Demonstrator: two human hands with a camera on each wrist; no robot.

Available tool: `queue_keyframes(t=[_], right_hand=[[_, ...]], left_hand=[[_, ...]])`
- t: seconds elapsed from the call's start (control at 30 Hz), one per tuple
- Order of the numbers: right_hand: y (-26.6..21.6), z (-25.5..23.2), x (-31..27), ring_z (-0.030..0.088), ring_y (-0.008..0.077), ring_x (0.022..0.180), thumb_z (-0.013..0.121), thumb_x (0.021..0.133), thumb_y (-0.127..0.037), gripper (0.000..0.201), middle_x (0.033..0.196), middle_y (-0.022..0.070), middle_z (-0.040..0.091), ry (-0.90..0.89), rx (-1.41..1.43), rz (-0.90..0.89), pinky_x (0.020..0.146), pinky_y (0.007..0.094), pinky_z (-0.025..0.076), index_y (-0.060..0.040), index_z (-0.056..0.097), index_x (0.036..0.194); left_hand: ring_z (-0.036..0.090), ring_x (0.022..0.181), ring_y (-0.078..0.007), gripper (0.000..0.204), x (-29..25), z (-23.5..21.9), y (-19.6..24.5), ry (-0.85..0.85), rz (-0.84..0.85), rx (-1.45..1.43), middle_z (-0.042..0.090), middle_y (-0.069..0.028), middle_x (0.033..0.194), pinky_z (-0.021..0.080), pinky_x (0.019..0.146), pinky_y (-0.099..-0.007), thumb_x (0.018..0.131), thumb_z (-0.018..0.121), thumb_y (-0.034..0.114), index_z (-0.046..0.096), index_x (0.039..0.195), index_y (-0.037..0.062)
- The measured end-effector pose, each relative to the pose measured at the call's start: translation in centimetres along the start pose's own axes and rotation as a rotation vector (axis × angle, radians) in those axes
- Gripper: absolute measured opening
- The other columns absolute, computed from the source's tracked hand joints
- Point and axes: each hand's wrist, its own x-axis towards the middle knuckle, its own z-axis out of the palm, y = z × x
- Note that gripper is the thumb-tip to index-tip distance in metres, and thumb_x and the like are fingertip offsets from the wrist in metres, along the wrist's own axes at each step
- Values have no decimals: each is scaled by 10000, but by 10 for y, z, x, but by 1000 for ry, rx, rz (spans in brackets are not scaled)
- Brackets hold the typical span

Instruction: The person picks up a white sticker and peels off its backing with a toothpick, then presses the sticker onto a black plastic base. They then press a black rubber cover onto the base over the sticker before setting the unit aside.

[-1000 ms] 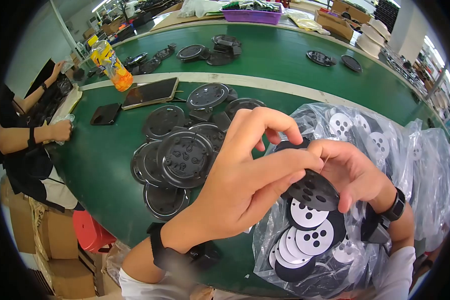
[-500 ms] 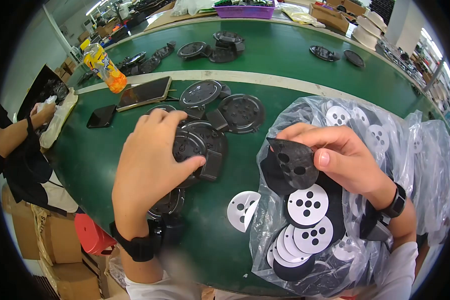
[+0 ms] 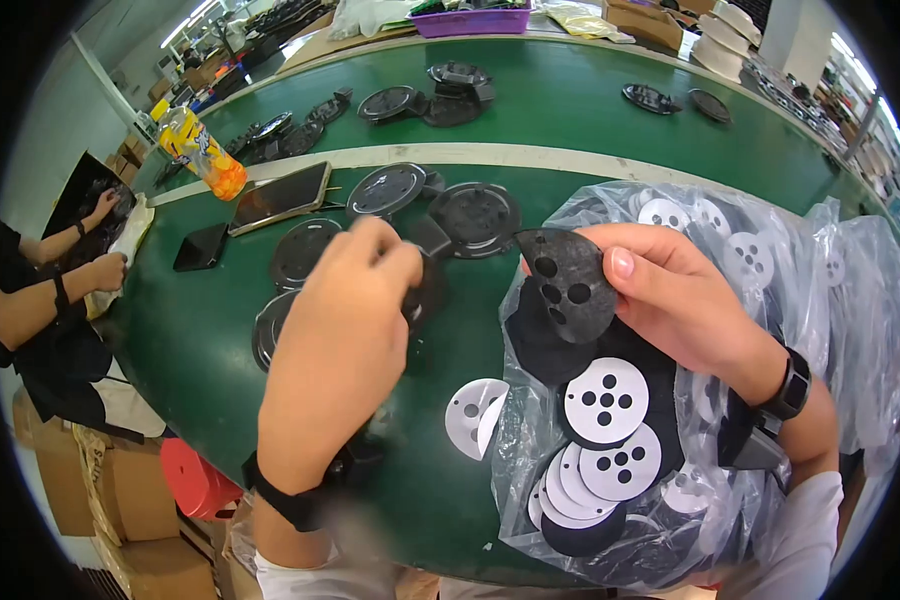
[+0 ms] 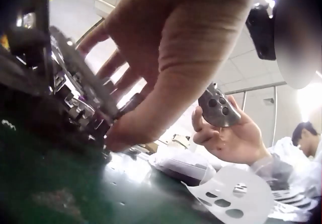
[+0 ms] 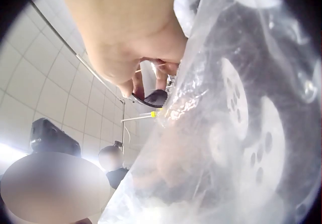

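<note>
In the head view my left hand point(image 3: 335, 355) grips a black round plastic part point(image 3: 426, 290), mostly hidden behind the fingers. The left wrist view shows this part point(image 4: 83, 78) on edge between the thumb and fingers of the hand point(image 4: 171, 48). My right hand point(image 3: 690, 305) pinches a thin black disc with holes point(image 3: 580, 312) between thumb and fingers, above the plastic bag point(image 3: 520, 500). A white disc point(image 3: 462, 425) with one edge folded lies on the table between the hands. More white discs point(image 3: 607, 390) lie overlapping on the bag.
More black round parts point(image 3: 475, 220) lie beyond and beside my left hand. Farther left are two phones point(image 3: 280, 197) and a bottle point(image 3: 202, 155). Other parts point(image 3: 388, 102) lie across the pale strip. A person's arms point(image 3: 40, 290) are at the far left.
My left hand has left the thin black disc, moved left to the black parts and closed round one. My right hand keeps the disc, now turned more face-on. The folded white disc has come into view.
</note>
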Motion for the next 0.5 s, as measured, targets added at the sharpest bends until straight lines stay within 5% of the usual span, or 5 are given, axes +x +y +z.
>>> queue_keyframes(t=[0.17,0.27,0.37,0.47,0.5], right_hand=[[2,-4,0,515,64,854,508,934,-260,374,963,17,602,53,-25,-33,775,215,408,32,558,1162],[1,3,2,464,56,777,509,933,-253,359,894,-8,555,88,-69,-148,720,209,383,18,572,1159],[0,0,1,427,72,756,535,915,-224,307,823,-13,488,129,-331,-288,701,212,365,-14,610,1127],[-6,1,-6,456,130,859,504,914,-246,345,915,56,506,178,-724,-401,778,240,361,26,614,1095],[-7,5,-7,425,109,795,514,903,-221,300,858,34,470,235,-744,-406,717,224,342,-6,645,1066]], left_hand=[[530,849,-174,267,10,-8,12,374,11,-270,533,-82,924,418,742,-262,718,546,-82,577,972,-4],[552,887,-117,228,8,-7,22,357,-195,-1122,568,-65,992,442,779,-233,824,560,-14,547,1051,3],[552,911,-98,212,6,9,28,329,-286,-1508,573,-57,1006,454,790,-233,877,546,45,512,1085,14],[570,965,-157,138,4,20,43,319,-311,-1630,579,-139,1102,495,799,-305,922,498,93,429,1027,38],[571,984,-179,125,2,23,43,295,-344,-1649,561,-174,1150,507,794,-332,936,469,98,395,1025,50]])
